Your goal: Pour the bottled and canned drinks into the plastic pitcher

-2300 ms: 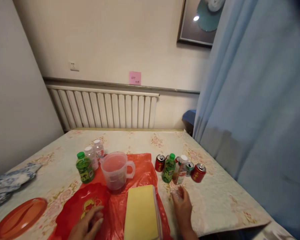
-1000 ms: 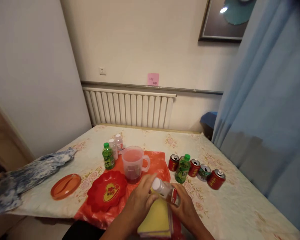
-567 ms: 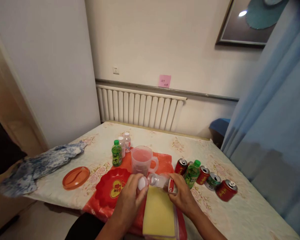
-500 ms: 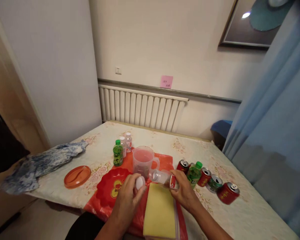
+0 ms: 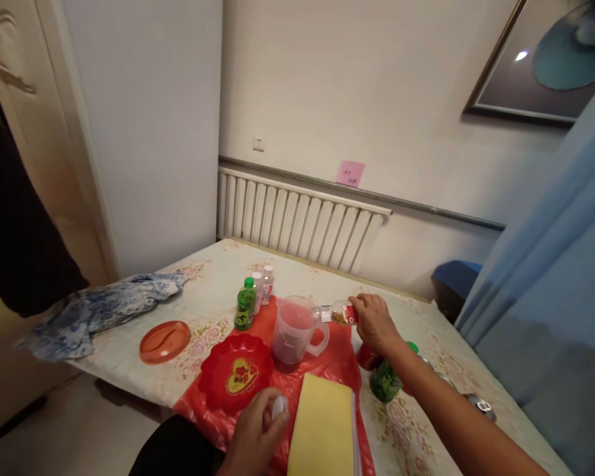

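My right hand (image 5: 377, 322) grips a clear plastic bottle (image 5: 334, 313) with a red label by its base. The bottle lies nearly level, its mouth at the rim of a translucent measuring jug (image 5: 291, 344), just above the jug's handle. Dark liquid shows low in the jug. Near the table's front, my left hand (image 5: 258, 426) pinches a white bottle cap (image 5: 279, 406) between thumb and fingers. Left of the jug lies a red scalloped plate (image 5: 213, 377) with a yellow heart print, and a yellow folded cloth (image 5: 322, 423) sits right of my left hand.
A green bottle (image 5: 246, 304) and two clear white-capped bottles (image 5: 268, 285) stand behind the plate. Another green bottle (image 5: 384, 383) and several cans are partly behind my right arm. An orange lid (image 5: 164, 342) and a blue-white cloth (image 5: 114, 314) lie at left.
My right hand has raised the bottle and brought its mouth to the jug's rim. My left hand, still pinching the cap, has moved down toward me. The view has shifted.
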